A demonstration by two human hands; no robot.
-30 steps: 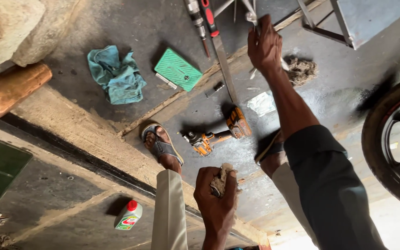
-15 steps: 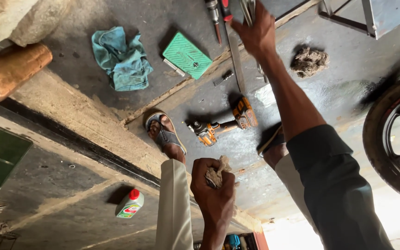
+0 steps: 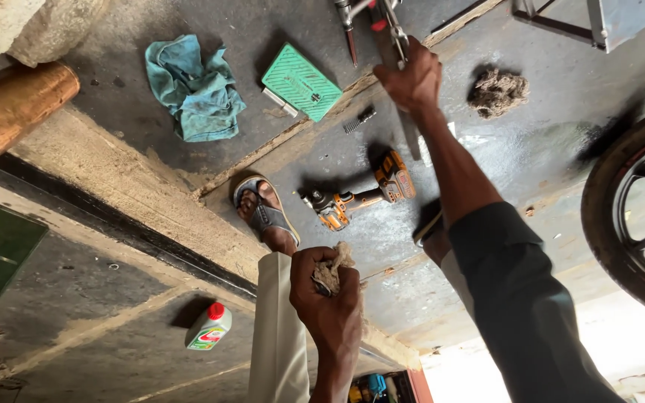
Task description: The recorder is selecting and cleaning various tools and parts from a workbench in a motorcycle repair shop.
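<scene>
My right hand (image 3: 412, 78) reaches far forward on a dark-sleeved arm and is closed around a long grey metal bar (image 3: 410, 138) that runs up to a clamp-like tool with red parts (image 3: 378, 19). My left hand (image 3: 328, 302) is held low and close to me, gripping a wad of pale fibrous cotton waste (image 3: 331, 270). An orange cordless drill (image 3: 360, 195) lies on the dark concrete floor between the two hands. My sandalled foot (image 3: 263, 213) and a beige trouser leg (image 3: 278, 336) are just left of my left hand.
A blue-green rag (image 3: 195, 86), a green flat case (image 3: 301, 80) and a small spring (image 3: 358, 121) lie on the floor. A second wad of waste (image 3: 497, 91) lies at the right, beside a motorcycle wheel (image 3: 636, 216). A green bottle with a red cap (image 3: 207, 328) stands near left.
The view has drifted a little. My right hand keeps its grip on the metal bar and my left hand still holds the wad, shifted slightly left.
</scene>
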